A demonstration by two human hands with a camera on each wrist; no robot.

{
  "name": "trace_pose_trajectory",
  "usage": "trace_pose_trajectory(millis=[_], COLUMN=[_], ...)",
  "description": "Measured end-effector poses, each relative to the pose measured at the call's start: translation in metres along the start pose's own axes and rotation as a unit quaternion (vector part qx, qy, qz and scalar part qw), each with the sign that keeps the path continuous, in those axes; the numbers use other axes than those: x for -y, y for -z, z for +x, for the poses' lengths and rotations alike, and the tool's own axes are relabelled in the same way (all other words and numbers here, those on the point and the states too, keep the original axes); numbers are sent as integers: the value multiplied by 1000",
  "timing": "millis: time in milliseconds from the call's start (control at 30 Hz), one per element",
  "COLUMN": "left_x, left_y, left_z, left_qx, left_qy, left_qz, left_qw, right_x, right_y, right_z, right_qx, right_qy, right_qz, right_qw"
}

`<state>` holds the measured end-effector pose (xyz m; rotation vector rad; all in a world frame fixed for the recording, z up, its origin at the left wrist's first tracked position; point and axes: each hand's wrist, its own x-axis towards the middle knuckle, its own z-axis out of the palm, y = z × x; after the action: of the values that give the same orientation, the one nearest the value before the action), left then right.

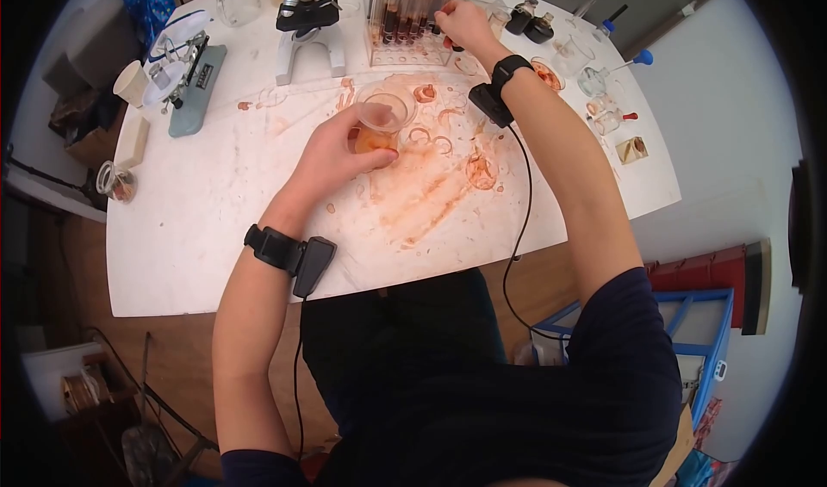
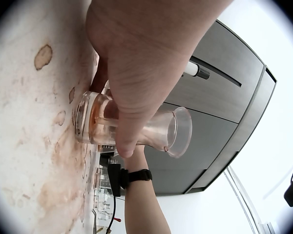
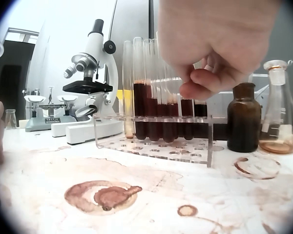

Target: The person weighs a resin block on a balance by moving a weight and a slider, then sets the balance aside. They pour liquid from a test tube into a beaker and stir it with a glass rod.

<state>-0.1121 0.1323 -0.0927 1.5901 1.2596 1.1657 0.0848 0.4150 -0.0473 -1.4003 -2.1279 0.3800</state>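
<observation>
My left hand [image 1: 332,148] curls round a small clear glass flask [image 2: 156,130] with a flared rim, upright low over the stained tabletop. Amber liquid shows in its lower part. At the right end of a clear test tube rack [image 1: 405,56] is my right hand [image 1: 472,29], its thumb and fingers pinched at the top of a test tube [image 3: 200,108], whose upper end they partly hide. Several other test tubes [image 3: 140,109] with dark red-brown liquid stand in the rack. A brown glass bottle [image 3: 243,119] stands beside it.
The microscope [image 1: 308,31] stands left of the rack, with a balance [image 1: 196,86] farther left. A conical flask [image 3: 279,114], dark bottles [image 1: 539,29] and other glassware line the right side. Reddish-brown stains [image 1: 422,198] spread over the middle of the table [image 1: 215,229].
</observation>
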Motion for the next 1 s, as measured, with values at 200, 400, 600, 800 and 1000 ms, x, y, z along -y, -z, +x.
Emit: trace_pose_trajectory(millis=[200,400,600,800,1000], left_x=[2,-1,-3,-3,-6], left_y=[0,1,0,0,0], left_z=[0,-1,-1,-1,-1], left_qx=[0,4,-1,-3,0], left_qy=[0,12,5,4,13], left_qz=[6,14,21,24,12], left_qw=[1000,1000,1000,1000,1000], right_x=[5,13,8,9,13], right_y=[10,16,19,17,24], right_z=[-3,-21,-23,-29,-26], right_qx=[28,-45,-16,11,-15], right_qy=[8,35,30,26,34], right_qz=[0,38,-17,-13,-5], right_qw=[1000,998,999,1000,999])
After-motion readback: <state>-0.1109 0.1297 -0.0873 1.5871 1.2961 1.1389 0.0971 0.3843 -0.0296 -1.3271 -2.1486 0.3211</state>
